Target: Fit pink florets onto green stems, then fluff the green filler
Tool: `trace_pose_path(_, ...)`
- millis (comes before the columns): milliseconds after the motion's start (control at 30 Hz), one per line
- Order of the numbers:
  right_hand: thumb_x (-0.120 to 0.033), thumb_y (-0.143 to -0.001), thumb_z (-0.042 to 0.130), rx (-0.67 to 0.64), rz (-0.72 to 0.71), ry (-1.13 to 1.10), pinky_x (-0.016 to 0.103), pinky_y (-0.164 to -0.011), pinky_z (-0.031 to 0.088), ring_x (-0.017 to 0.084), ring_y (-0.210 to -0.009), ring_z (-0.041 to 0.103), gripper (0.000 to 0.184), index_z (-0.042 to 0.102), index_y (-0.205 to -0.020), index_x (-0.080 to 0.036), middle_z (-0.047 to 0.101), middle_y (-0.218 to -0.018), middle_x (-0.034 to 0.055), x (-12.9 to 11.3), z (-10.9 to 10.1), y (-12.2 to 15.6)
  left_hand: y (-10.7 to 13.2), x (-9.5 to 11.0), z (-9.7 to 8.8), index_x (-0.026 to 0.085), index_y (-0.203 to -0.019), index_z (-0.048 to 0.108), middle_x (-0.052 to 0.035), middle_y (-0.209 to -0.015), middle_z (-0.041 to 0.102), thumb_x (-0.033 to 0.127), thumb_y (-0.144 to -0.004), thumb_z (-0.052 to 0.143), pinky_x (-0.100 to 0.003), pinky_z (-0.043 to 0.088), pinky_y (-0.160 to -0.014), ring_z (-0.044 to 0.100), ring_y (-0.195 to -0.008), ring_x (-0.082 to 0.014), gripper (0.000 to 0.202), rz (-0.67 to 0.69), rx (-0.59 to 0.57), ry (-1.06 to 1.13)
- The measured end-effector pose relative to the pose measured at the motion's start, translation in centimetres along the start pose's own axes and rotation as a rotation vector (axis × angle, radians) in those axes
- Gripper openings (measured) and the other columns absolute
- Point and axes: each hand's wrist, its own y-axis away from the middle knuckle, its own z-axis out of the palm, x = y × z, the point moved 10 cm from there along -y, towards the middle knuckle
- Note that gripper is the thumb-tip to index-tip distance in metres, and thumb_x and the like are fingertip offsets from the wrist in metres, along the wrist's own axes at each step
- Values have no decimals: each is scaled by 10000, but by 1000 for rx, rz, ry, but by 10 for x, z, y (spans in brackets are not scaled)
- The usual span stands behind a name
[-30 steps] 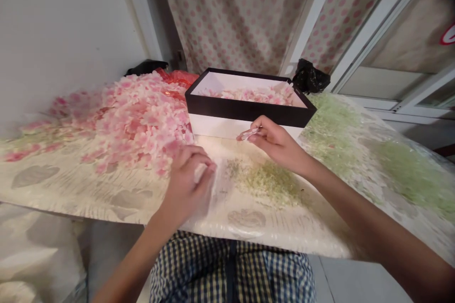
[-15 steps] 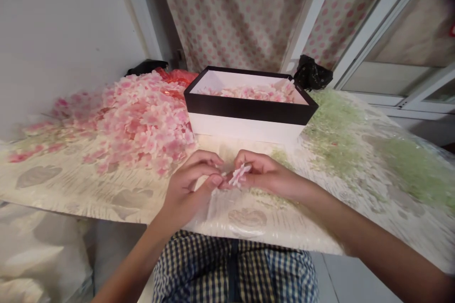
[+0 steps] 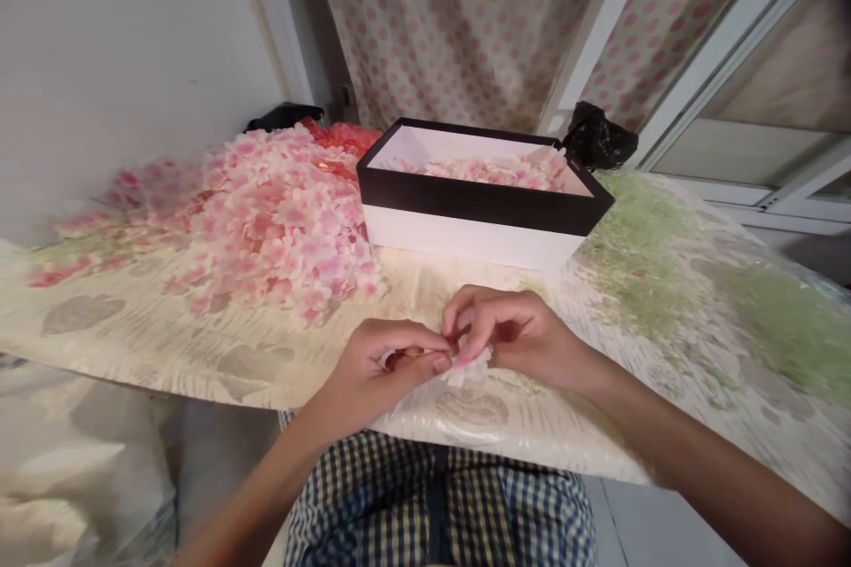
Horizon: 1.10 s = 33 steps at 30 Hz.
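Observation:
Between my hands, just above the table's near part, is a small pink and white artificial flower [image 3: 471, 369]. My right hand [image 3: 522, 332] pinches it from above with thumb and fingers. The thumb and forefinger of my left hand [image 3: 378, 372] are pressed together at the flower's left edge; the exact spot they grip is partly hidden. Beyond the hands stands a white box with a black rim [image 3: 479, 204], with pink and white flowers [image 3: 498, 170] inside it.
A large heap of pink artificial flowers [image 3: 279, 230] lies left of the box. Thin green plastic pieces [image 3: 638, 257] spread over the right side of the patterned tablecloth [image 3: 152, 328]. A black plastic bag [image 3: 598, 137] sits behind the box's right end, and red plastic [image 3: 342, 137] behind the heap.
My left hand has moved slightly down and right, its fingertips now against the flower. My right hand has turned its fingers down over the flower, which is lower. The view has shifted slightly.

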Motion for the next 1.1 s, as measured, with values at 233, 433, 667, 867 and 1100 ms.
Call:
trace_pose_path(233, -74, -773, 724, -39, 71, 25, 246, -741, 480, 97, -853, 607, 107, 691, -731, -167, 604, -913, 16, 5, 5, 1, 2, 25, 5, 177, -841, 729, -6, -681, 678, 219, -871, 649, -196, 384, -519, 520, -561, -80, 95, 220, -27, -189)
trace_pose_path(433, -134, -810, 704, -125, 133, 46, 276, -751, 465, 120, -870, 592, 107, 663, -717, -166, 590, -926, 34, 3, 9, 3, 2, 33, 15, 186, -848, 704, -2, -714, 693, 206, -900, 613, -227, 461, -632, 597, -625, -100, 107, 284, -95, -263)
trace_pose_path(667, -122, -821, 689, -143, 164, 72, 255, -714, 457, 104, -813, 573, 124, 648, -710, -162, 562, -871, 18, 7, 11, 4, 4, 30, 24, 201, -876, 687, -8, -750, 691, 199, -917, 574, -270, 466, -712, 625, -703, -124, 120, 287, -168, -337)
trace_pose_path(867, -66, -786, 705, -198, 183, -22, 258, -750, 468, 105, -843, 567, 124, 647, -727, -157, 552, -918, 23, 6, 14, 6, 4, 32, 23, 205, -853, 683, 7, -740, 684, 198, -912, 594, -248, 466, -694, 610, -674, -105, 107, 265, -165, -260)
trace_pose_path(1100, -62, -781, 706, -192, 198, 83, 246, -729, 457, 106, -845, 569, 141, 638, -708, -162, 554, -902, 16, 10, 12, 6, 6, 29, 27, 196, -869, 663, -8, -774, 688, 194, -926, 560, -265, 455, -715, 620, -720, -121, 118, 282, -199, -320)
